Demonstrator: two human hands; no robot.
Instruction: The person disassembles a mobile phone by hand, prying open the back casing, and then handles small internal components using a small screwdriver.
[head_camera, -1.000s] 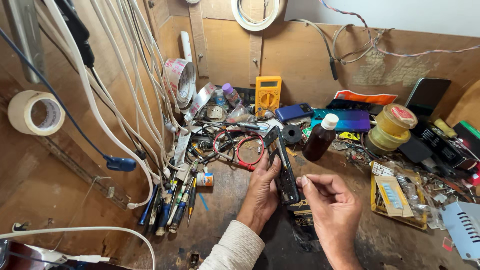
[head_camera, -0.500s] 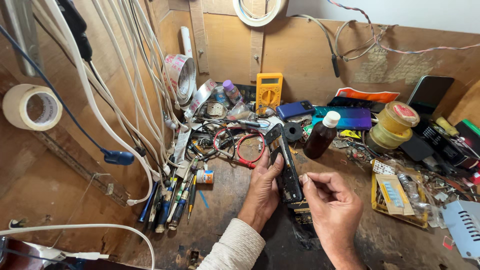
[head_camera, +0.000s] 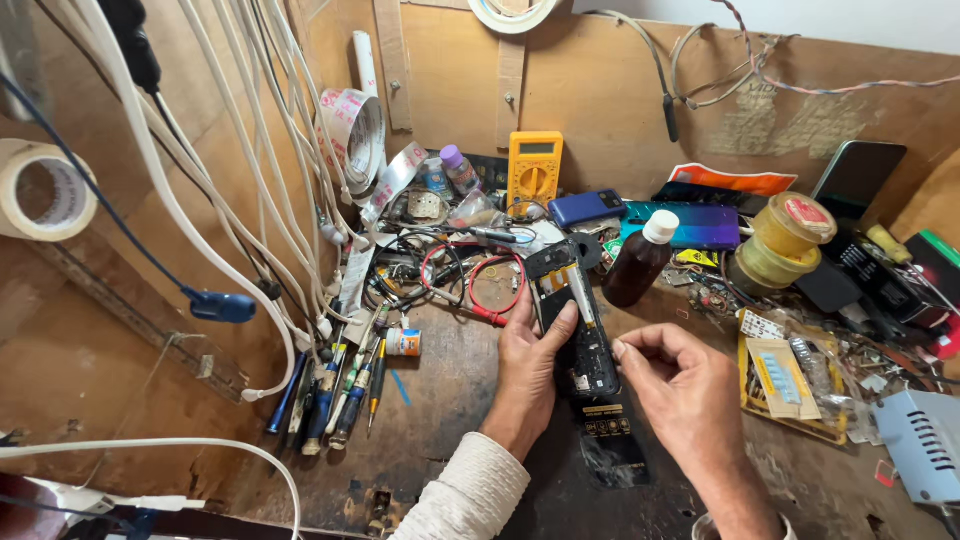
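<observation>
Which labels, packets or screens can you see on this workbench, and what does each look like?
Yellow multimeter: upright against the back wall, grey screen on top.
Dark phone: leaning at back right, blank black screen.
Brown bottle: centre, white cap.
Yellow tape rolls: stacked at right, red-and-white label on top.

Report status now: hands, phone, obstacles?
Left hand holds opened phone. Right hand pinched beside it, touching or not unclear. Brown bottle and red wire close behind.

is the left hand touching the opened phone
Touching. The head view shows the left hand gripping the opened black phone, thumb pressed across its exposed back, fingers behind its left edge.
</observation>
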